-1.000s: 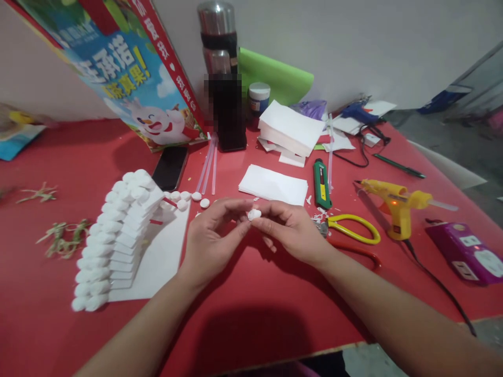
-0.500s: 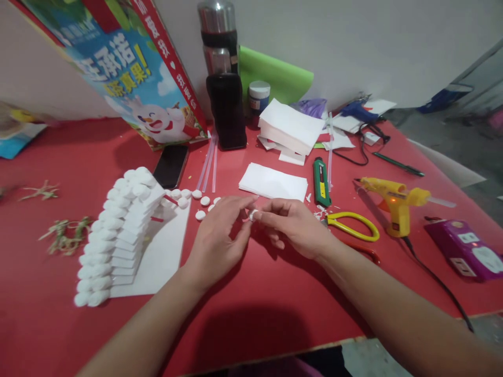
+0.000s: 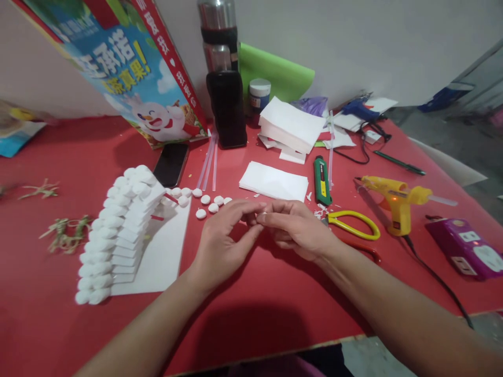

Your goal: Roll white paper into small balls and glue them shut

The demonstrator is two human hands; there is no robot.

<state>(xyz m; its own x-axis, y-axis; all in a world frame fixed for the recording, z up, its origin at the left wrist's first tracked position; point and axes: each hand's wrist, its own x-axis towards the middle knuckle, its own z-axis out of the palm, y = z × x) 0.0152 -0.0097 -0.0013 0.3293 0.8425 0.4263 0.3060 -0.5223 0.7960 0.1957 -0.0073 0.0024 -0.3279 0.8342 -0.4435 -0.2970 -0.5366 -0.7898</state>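
Observation:
Above the red table, my left hand [image 3: 223,238] and my right hand [image 3: 301,228] meet fingertip to fingertip. A small white piece [image 3: 263,213] is pinched between them, mostly covered by the fingers. Just behind my left hand lie several white round puffy pieces [image 3: 213,208]. A curved stepped model of white card [image 3: 129,238], edged with rows of such round pieces, stands to the left on a white sheet [image 3: 165,262]. Beyond my right hand is a stack of white paper strips [image 3: 274,179].
On the right are yellow-handled pliers [image 3: 353,224], a green cutter knife [image 3: 322,180], a yellow glue gun [image 3: 396,196] with its cord, and a purple power socket [image 3: 466,248]. Behind stand a black phone-like object [image 3: 227,110], a thermos [image 3: 218,31] and a printed box [image 3: 137,78].
Both hands have shifted slightly right, their fingertips closing tighter around the small white piece, which now shows less. More of the loose round pieces behind my left hand is visible.

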